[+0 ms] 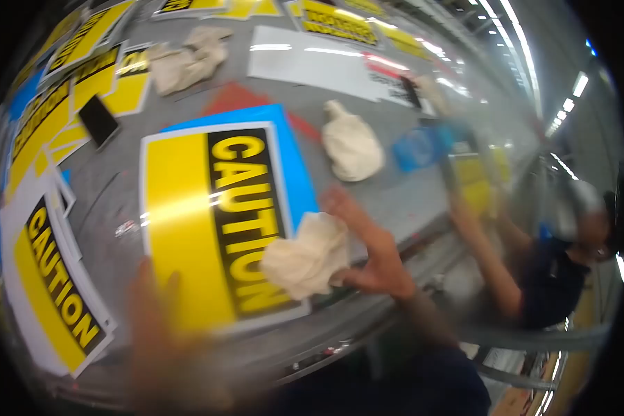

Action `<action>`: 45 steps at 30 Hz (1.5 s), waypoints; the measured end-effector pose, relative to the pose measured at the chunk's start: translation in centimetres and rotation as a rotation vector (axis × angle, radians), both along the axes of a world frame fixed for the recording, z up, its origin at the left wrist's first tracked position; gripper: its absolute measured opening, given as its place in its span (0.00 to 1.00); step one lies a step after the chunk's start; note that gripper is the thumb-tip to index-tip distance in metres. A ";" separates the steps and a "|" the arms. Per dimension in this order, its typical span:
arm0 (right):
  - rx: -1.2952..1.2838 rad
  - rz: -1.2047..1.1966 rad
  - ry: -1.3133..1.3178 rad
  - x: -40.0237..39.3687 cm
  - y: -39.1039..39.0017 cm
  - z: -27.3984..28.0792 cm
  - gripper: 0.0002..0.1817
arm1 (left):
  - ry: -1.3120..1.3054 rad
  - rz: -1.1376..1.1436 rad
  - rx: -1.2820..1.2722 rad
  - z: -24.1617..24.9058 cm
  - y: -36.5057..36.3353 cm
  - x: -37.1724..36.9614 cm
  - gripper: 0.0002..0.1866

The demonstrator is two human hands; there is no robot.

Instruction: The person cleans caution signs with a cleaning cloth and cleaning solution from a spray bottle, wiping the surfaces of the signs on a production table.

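Observation:
A yellow and black CAUTION sign (180, 208) lies in front of me on top of a blue sheet (295, 184). Against the sign's lower right part is a crumpled off-white cloth (305, 256). My right hand (374, 256) grips this cloth from its right side, thumb and fingers curled about its edge. Near the sign's lower left edge is my left hand (156, 312), smeared by motion. Whether it touches the sign or how its fingers are set cannot be made out.
More CAUTION signs (59, 284) lie at the left, near a black phone (98, 121). Other cloths (352, 142) (187, 59) rest on the grey table (125, 180). A white sign (312, 62) lies farther back. At the right, a co-worker (548, 270) handles a yellow sign (471, 177).

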State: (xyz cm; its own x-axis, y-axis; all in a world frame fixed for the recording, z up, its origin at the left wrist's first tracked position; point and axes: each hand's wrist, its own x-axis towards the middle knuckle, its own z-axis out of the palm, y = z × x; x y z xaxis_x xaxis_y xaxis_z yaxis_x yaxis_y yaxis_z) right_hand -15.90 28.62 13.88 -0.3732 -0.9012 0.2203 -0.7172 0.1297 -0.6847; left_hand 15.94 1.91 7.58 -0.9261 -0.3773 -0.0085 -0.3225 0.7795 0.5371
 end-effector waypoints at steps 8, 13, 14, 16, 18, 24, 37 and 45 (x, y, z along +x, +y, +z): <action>-0.425 -0.791 0.074 -25.0 10.3 0.1 0.34 | 0.050 -0.264 -0.006 4.7 2.1 -2.9 0.37; -0.135 -0.408 -0.078 -22.1 1.7 5.3 0.28 | 0.207 -0.662 0.098 1.0 6.3 -8.8 0.40; -0.006 -0.307 0.040 -21.1 0.5 6.4 0.27 | 0.248 -0.743 0.152 -0.3 7.3 -8.9 0.39; 0.301 -0.092 0.111 -15.1 -2.0 8.6 0.28 | 0.283 -0.774 0.080 -1.1 8.4 -7.9 0.37; 0.471 0.159 0.100 -9.6 -4.4 10.1 0.31 | 0.316 -0.765 0.050 -0.9 8.5 -7.0 0.34; 0.930 0.654 0.077 1.8 -9.2 9.8 0.31 | 0.477 -0.917 0.303 -0.1 9.2 -5.3 0.19; 0.540 0.262 -0.005 0.5 -10.5 8.2 0.28 | 0.279 -1.008 0.595 -1.4 10.0 -5.1 0.13; 0.432 0.231 0.115 2.9 -11.9 6.7 0.28 | 0.365 -0.931 0.689 -2.7 10.5 -4.9 0.11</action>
